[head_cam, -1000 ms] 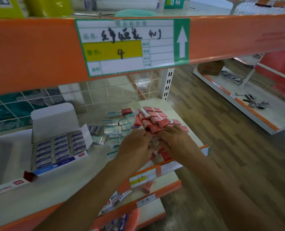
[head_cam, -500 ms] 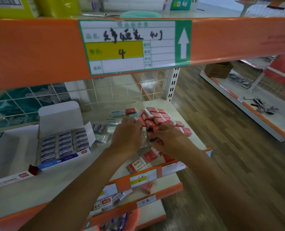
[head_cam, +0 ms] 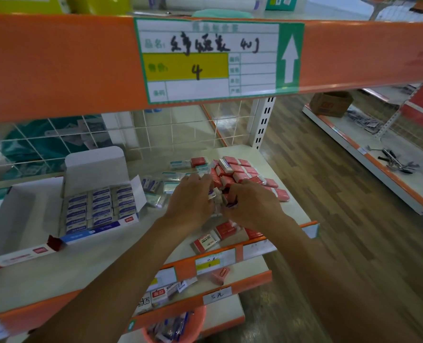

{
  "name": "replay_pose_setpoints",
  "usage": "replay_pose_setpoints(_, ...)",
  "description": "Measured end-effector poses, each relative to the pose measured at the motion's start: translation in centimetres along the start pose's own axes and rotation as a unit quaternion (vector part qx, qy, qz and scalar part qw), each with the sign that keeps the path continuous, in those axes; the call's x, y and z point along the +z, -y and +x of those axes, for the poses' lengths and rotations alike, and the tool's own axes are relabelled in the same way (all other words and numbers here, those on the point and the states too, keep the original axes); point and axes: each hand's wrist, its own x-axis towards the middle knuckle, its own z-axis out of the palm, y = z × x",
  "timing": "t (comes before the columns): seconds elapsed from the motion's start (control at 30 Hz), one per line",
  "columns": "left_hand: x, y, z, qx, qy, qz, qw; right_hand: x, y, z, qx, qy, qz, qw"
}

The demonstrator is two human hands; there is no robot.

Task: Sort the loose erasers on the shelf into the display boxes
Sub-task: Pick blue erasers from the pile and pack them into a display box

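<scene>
At the right end of the shelf [head_cam: 57, 268], left hand [head_cam: 193, 201] and right hand [head_cam: 252, 204] each pinch blue-wrapped erasers [head_cam: 216, 194], apparently gathering them for the blue display box [head_cam: 99, 209].

L hand [head_cam: 193, 203] & R hand [head_cam: 253, 205] moved from the shelf's [head_cam: 267, 159] front edge back toward the pile [head_cam: 238, 173], closing in till fingers nearly met. They gathered a few erasers [head_cam: 217, 195], pinched btwn both hands. Red erasers [head_cam: 205, 242] at the front, covered before, came into view.
</scene>
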Motion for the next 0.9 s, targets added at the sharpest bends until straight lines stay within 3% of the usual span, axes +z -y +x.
replay_pose_setpoints(0.17,-0.2,0.0,-0.5,0.002,0.014,-0.012,1.0,0.1,0.0,0.4,0.029,0.001,0.012,1.0)
replay_pose_setpoints(0.53,-0.2,0.1,-0.8,0.026,0.012,-0.034,0.999,-0.1,-0.3,-0.2,-0.028,-0.011,0.037,0.999)
replay_pose_setpoints(0.9,-0.7,0.2,-1.2,0.014,0.009,-0.091,0.996,-1.3,0.0,-0.6,-0.008,0.015,0.041,0.999)
